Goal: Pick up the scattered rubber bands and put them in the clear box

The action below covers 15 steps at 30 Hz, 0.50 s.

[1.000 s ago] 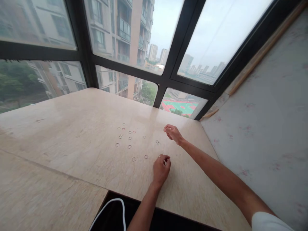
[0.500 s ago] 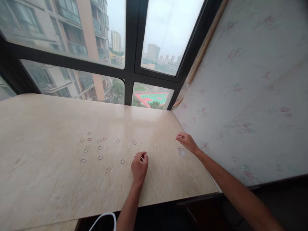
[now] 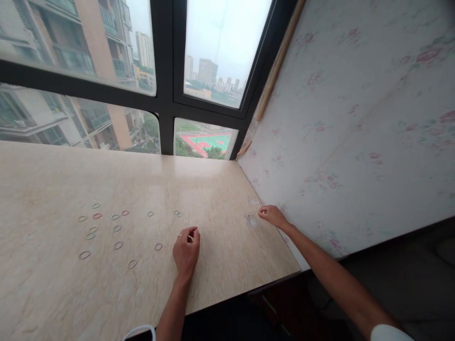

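Note:
My left hand [image 3: 186, 252] rests over the tabletop [image 3: 213, 265], fingers curled and thumb drawn in. Whatever may be between its fingertips is too small to make out. It wears a finger ring. Several thin coloured rings [image 3: 118, 245], like small elastic bands, lie scattered to its left, one purplish ring [image 3: 158, 246] closest. Two overlapping rings [image 3: 178, 214] lie just beyond this hand. By the wall, my right hand [image 3: 273, 216] is closed in a pinch, its contents hidden. Just left of it sits a small clear plastic item [image 3: 251, 220] whose kind is unclear.
A flower-patterned wall [image 3: 337, 142] bounds the tabletop on the right. Dark window frames [image 3: 165, 94] stand along the back. The table's front edge [image 3: 245, 292] runs below my arms. A white cable-like loop [image 3: 142, 327] shows at the bottom.
The view has swung right, so the rings appear farther left. Relative to the table, my right hand has moved right and slightly nearer, past the clear item. My left hand has barely moved.

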Each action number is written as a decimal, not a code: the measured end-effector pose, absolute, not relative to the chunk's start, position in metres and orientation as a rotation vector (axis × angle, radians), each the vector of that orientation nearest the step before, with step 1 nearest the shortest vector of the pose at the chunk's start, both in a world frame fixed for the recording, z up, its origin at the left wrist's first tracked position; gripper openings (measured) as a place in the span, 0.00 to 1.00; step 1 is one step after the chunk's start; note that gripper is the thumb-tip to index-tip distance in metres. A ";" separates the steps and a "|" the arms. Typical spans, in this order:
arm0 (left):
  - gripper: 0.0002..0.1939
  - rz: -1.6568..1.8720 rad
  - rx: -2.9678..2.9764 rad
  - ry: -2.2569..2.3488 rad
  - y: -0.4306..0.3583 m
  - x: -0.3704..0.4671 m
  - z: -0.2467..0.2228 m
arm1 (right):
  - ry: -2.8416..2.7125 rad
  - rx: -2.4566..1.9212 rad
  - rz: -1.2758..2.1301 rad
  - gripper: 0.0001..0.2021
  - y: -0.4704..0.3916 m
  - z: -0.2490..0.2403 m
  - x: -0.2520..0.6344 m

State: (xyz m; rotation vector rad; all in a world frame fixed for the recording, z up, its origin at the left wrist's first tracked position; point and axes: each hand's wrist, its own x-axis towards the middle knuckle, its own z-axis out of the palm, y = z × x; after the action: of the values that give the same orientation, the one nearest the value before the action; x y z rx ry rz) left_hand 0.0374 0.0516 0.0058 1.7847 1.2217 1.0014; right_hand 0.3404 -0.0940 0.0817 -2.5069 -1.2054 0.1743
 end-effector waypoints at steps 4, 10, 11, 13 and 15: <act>0.12 0.981 1.781 1.241 0.052 0.038 0.006 | -1.223 -2.544 0.174 0.10 -0.097 0.079 0.347; 0.12 0.981 1.771 1.221 0.052 0.038 0.005 | -1.205 -2.510 0.120 0.11 -0.098 0.082 0.351; 0.12 0.985 1.766 1.208 0.052 0.037 0.004 | -1.200 -2.493 0.102 0.12 -0.098 0.083 0.350; 0.12 0.999 1.753 1.170 0.052 0.036 0.002 | -1.213 -2.443 0.078 0.13 -0.098 0.085 0.343; 0.12 1.017 1.732 1.125 0.052 0.034 0.000 | -1.261 -2.373 0.077 0.15 -0.097 0.088 0.331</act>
State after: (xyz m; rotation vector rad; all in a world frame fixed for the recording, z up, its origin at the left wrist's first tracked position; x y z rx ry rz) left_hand 0.0338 0.0520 -0.0004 1.7320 1.1254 1.0173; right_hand 0.3314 -0.0970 0.0881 -2.3726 -1.2609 0.0767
